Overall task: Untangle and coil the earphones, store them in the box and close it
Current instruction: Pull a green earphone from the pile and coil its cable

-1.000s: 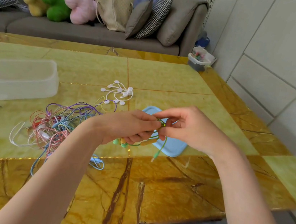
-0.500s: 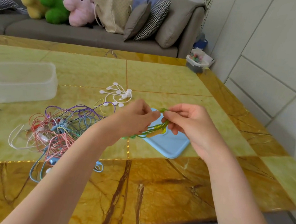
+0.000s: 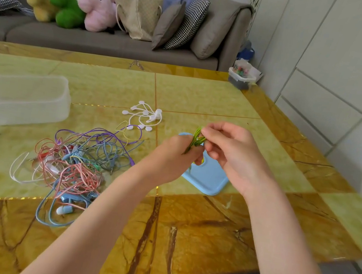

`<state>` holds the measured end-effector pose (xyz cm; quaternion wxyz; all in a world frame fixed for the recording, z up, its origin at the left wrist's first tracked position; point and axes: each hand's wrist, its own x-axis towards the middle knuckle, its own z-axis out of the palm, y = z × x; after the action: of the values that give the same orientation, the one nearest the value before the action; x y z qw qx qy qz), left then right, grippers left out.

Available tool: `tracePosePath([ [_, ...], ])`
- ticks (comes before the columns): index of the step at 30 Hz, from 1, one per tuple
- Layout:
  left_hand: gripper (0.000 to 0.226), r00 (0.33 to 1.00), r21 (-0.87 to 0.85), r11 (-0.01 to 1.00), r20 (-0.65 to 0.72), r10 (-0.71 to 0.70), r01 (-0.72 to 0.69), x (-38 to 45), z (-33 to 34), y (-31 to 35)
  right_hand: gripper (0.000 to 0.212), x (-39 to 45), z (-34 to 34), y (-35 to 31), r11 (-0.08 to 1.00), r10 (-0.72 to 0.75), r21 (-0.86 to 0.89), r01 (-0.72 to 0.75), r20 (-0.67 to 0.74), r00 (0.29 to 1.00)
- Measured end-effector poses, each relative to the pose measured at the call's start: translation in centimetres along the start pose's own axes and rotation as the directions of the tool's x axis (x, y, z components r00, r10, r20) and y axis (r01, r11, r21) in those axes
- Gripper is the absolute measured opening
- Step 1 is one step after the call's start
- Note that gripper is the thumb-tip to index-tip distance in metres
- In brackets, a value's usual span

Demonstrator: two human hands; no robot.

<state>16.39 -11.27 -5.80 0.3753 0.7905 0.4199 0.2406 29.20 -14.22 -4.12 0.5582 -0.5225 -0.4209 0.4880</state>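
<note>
While both hands, left (image 3: 173, 156) and right (image 3: 231, 150), pinch a green coil (image 3: 196, 138) above the lid (image 3: 206, 179), the tangle (image 3: 75, 162) lies on the table (image 3: 204, 94); no writing shows.

Both hands (image 3: 205, 154) raised, grips pinched

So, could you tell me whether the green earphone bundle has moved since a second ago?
Yes. The green earphone bundle has risen toward the far end of the blue lid.

Green earphone coil (image 3: 195, 140) mostly hidden inside left hand (image 3: 172, 158); earbuds unseen.
</note>
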Motion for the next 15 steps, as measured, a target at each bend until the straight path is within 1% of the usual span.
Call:
tracePosePath([
  [1, 0.032, 1.0, -0.006, 1.0, 0.01, -0.005, 0.005, -0.16, -0.23, -0.11, 0.004, -0.11, -0.11, -0.24, 0.996, -0.009, -0.085, 0.012, 0.036, 0.999],
  [3, 0.034, 0.999, -0.004, 1.0, 0.041, -0.004, 0.004, -0.41, -0.42, -0.34, 0.02, -0.31, -0.36, -0.39, 0.976, 0.014, -0.218, 0.01, 0.108, 0.994],
  [4, 0.032, 0.998, 0.001, 1.0, 0.058, 0.001, -0.001, -0.43, -0.43, -0.44, 0.023, -0.36, -0.36, -0.31, 0.967, 0.012, -0.253, 0.022, 0.134, 0.991],
  [6, 0.03, 0.996, -0.002, 1.0, 0.084, 0.015, -0.015, -0.4, -0.46, -0.47, 0.019, -0.44, -0.17, -0.13, 0.952, -0.038, -0.295, 0.083, 0.157, 0.987],
  [9, 0.028, 0.995, -0.039, 0.999, 0.094, 0.03, -0.026, -0.49, -0.68, -0.43, 0.009, -0.44, -0.13, -0.15, 0.938, -0.114, -0.311, 0.154, 0.142, 0.983],
  [11, 0.03, 0.994, -0.061, 0.998, 0.107, 0.02, -0.013, -0.55, -0.81, -0.41, 0.003, -0.39, -0.34, -0.31, 0.927, -0.129, -0.337, 0.165, 0.127, 0.983],
  [15, 0.023, 0.991, -0.143, 0.988, 0.127, -0.043, 0.062, -0.64, -0.56, -0.74, 0.004, -0.09, -0.46, -0.03, 0.879, -0.15, -0.44, 0.182, 0.108, 0.983],
])
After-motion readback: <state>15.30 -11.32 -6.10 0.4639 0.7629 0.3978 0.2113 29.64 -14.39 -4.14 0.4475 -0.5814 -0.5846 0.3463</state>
